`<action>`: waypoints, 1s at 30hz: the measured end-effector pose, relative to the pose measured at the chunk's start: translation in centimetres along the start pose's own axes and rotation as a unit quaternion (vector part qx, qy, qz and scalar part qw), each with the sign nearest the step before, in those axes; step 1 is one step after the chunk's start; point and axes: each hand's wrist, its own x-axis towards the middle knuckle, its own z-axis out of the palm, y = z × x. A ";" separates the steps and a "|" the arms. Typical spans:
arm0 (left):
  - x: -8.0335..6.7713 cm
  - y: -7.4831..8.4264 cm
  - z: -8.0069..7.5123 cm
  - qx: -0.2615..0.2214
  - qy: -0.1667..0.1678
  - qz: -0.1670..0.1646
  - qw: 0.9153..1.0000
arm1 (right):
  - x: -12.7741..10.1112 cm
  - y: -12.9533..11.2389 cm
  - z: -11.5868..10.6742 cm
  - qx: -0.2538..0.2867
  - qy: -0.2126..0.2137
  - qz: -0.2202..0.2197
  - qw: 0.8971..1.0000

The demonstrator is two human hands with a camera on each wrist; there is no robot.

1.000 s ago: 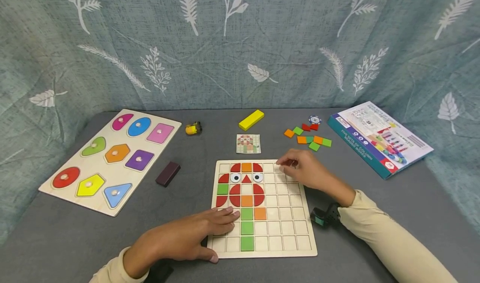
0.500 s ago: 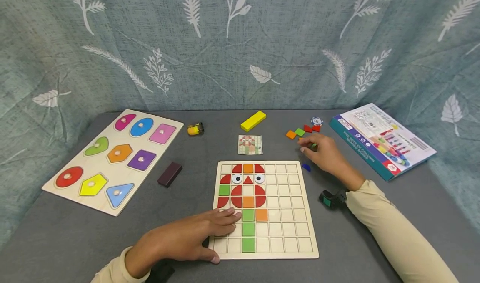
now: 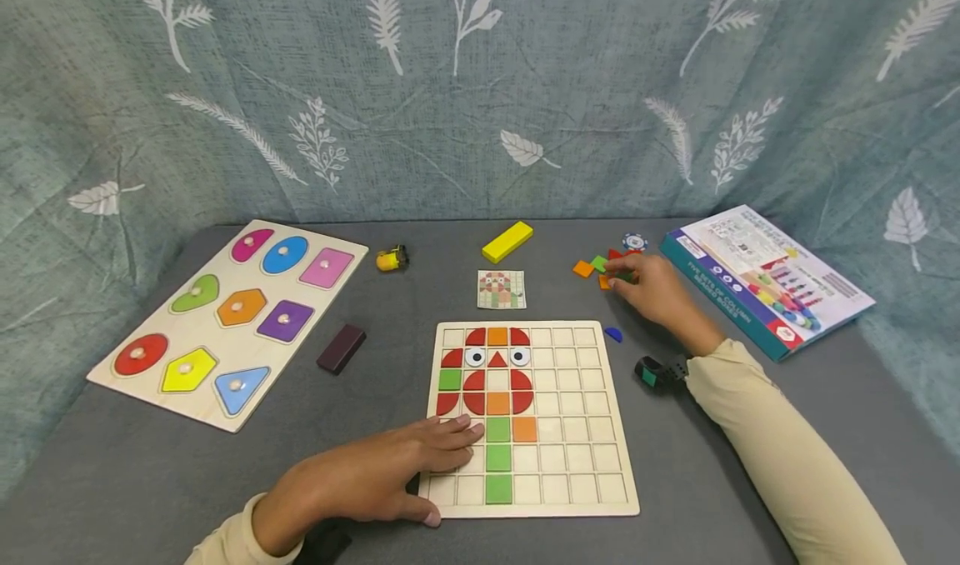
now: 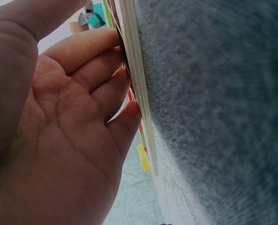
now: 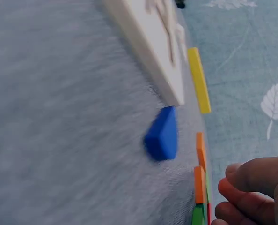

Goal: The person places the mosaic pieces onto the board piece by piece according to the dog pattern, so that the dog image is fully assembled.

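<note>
Grey felt worktop [image 3: 390,482], leaf-print teal curtain [image 3: 480,90] behind. Left hand [image 3: 375,475] spread flat on grid puzzle board [image 3: 570,432]. Right hand [image 3: 651,288] over loose colored tiles [image 3: 592,267]; grip unclear.

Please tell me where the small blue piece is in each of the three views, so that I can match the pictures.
Head: the small blue piece lies on the grey cloth just right of the grid board's top right corner.
Left wrist: not in view.
Right wrist: the blue piece is at the centre, beside the board's corner.
Shared landmark: the yellow block beyond the board.
</note>
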 end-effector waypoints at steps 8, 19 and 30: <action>0.1 -0.1 0.1 0.004 0.005 0.010 1.000 | 0.8 -0.1 0.0 -0.013 -0.023 0.011 1.000; 0.1 -0.1 0.2 0.013 0.005 0.018 1.000 | 0.7 -0.5 0.3 -0.052 -0.058 -0.008 0.997; 0.0 0.0 0.1 0.013 0.003 0.009 1.000 | 0.1 -0.5 0.4 -0.003 -0.026 -0.019 0.999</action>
